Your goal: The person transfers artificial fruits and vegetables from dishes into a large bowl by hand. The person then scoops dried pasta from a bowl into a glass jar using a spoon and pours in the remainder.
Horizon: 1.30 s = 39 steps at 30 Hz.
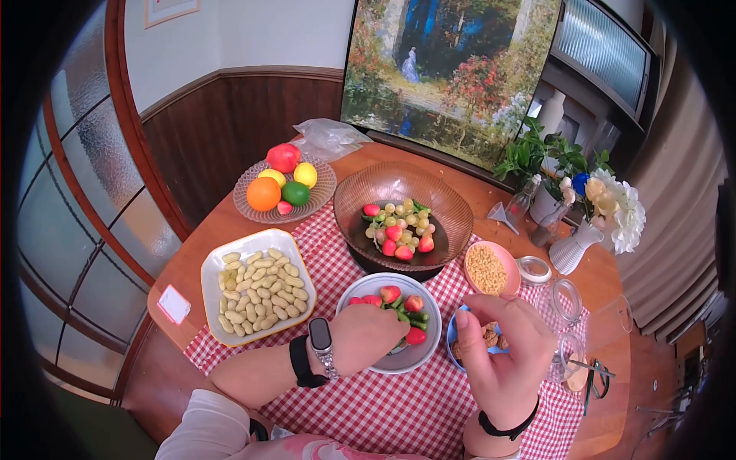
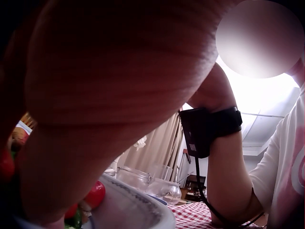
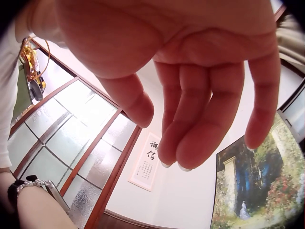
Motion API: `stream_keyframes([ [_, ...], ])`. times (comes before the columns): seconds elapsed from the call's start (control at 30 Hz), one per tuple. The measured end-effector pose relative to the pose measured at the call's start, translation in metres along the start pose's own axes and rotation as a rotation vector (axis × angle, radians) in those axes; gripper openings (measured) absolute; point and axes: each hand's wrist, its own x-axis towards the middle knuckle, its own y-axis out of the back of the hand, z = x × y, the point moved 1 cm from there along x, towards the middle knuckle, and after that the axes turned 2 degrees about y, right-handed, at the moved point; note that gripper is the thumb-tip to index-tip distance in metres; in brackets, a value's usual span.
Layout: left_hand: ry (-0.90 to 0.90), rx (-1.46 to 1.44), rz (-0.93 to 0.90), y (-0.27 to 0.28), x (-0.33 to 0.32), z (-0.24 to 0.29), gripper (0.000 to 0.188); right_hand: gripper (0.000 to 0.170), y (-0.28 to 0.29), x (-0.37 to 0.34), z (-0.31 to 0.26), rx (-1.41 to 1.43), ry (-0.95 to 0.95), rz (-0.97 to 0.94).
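My left hand (image 1: 368,333) reaches into a pale grey-white bowl (image 1: 423,356) holding red strawberry-like fruits (image 1: 390,294) and green pods (image 1: 418,316). Its fingertips are hidden behind the hand, so I cannot tell whether they grip anything. In the left wrist view the dark hand (image 2: 109,95) overlaps the bowl's wall (image 2: 138,205), with a red fruit (image 2: 96,193) beside it. My right hand (image 1: 514,353) is raised over a blue bowl (image 1: 451,328) of walnuts (image 1: 491,335). The right wrist view shows this hand (image 3: 190,86) with loosely bent fingers and nothing between them.
A square dish (image 1: 205,280) of peanuts stands left. Behind the white bowl is a large amber glass bowl (image 1: 452,199) with grapes and red fruits. A fruit plate (image 1: 249,211) sits back left. A pink bowl (image 1: 512,268) of small nuts, glass jars (image 1: 566,300) and a white vase (image 1: 575,245) stand right.
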Motion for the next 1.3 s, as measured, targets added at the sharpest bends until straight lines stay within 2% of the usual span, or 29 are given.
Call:
stream_keyframes([
  [0.2, 0.000, -0.022, -0.019, 0.015, 0.004, 0.008, 0.026, 0.018, -0.002, 0.000, 0.001, 0.007, -0.007, -0.013],
  [0.27, 0.043, -0.063, 0.098, 0.023, 0.007, 0.011, 0.029, 0.019, -0.002, 0.000, 0.002, 0.010, 0.011, -0.008],
  [0.3, 0.043, -0.063, 0.099, 0.028, 0.009, 0.014, 0.029, 0.020, -0.001, 0.000, 0.003, -0.010, 0.023, -0.040],
  [0.37, 0.047, -0.263, 0.428, 0.040, 0.009, 0.018, 0.032, 0.021, -0.001, 0.000, 0.003, -0.031, 0.036, -0.072],
  [0.4, 0.047, -0.263, 0.428, 0.041, 0.008, 0.020, 0.032, 0.025, -0.002, -0.001, 0.003, -0.042, 0.041, -0.118],
  [0.47, 0.044, -0.390, 0.654, 0.045, 0.004, 0.022, 0.040, 0.029, -0.005, -0.001, 0.004, -0.052, 0.045, -0.163],
  [0.57, 0.053, -0.484, 0.699, 0.050, -0.002, 0.030, 0.044, 0.035, -0.009, -0.002, 0.001, -0.026, 0.054, -0.158],
  [0.67, 0.030, -0.470, 0.780, 0.053, -0.006, 0.033, 0.045, 0.036, -0.010, -0.005, -0.002, 0.070, -0.030, -0.115],
  [0.77, 0.001, -0.444, 0.843, 0.053, -0.007, 0.035, 0.045, 0.034, -0.006, -0.005, -0.002, 0.103, 0.011, -0.103],
  [0.87, -0.016, -0.465, 0.839, 0.050, -0.006, 0.035, 0.045, 0.034, -0.001, -0.004, 0.000, 0.072, 0.071, -0.184],
  [0.97, 0.069, -0.528, 0.770, 0.048, -0.006, 0.039, 0.041, 0.032, 0.006, -0.006, 0.000, 0.049, 0.068, -0.082],
  [1.03, 0.044, -0.460, 0.743, 0.049, -0.004, 0.037, 0.036, 0.038, 0.012, -0.011, 0.003, 0.232, -0.073, 0.324],
  [1.1, 0.012, -0.392, 0.716, 0.048, -0.002, 0.035, 0.031, 0.041, 0.018, -0.016, 0.000, 0.402, -0.042, 0.751],
  [1.13, 0.022, -0.330, 0.656, 0.047, -0.001, 0.036, 0.028, 0.037, 0.027, -0.021, 0.004, 0.278, 0.083, 0.859],
  [1.17, 0.034, -0.268, 0.595, 0.045, -0.001, 0.035, 0.025, 0.021, 0.041, -0.031, 0.013, 0.390, 0.198, 0.913],
  [1.2, 0.037, -0.264, 0.594, 0.045, -0.001, 0.035, 0.025, 0.020, 0.051, -0.035, 0.014, 0.364, 0.258, 1.019],
  [1.23, 0.045, -0.149, 0.486, 0.043, -0.001, 0.035, 0.029, 0.019, 0.057, -0.038, 0.013, 0.339, 0.316, 1.125],
  [1.27, 0.054, -0.036, 0.377, 0.041, -0.002, 0.034, 0.033, 0.019, 0.057, -0.038, 0.013, 0.348, 0.312, 1.126],
  [1.3, 0.060, -0.031, 0.376, 0.035, -0.002, 0.032, 0.033, 0.019, 0.057, -0.038, 0.014, 0.353, 0.325, 1.118],
])
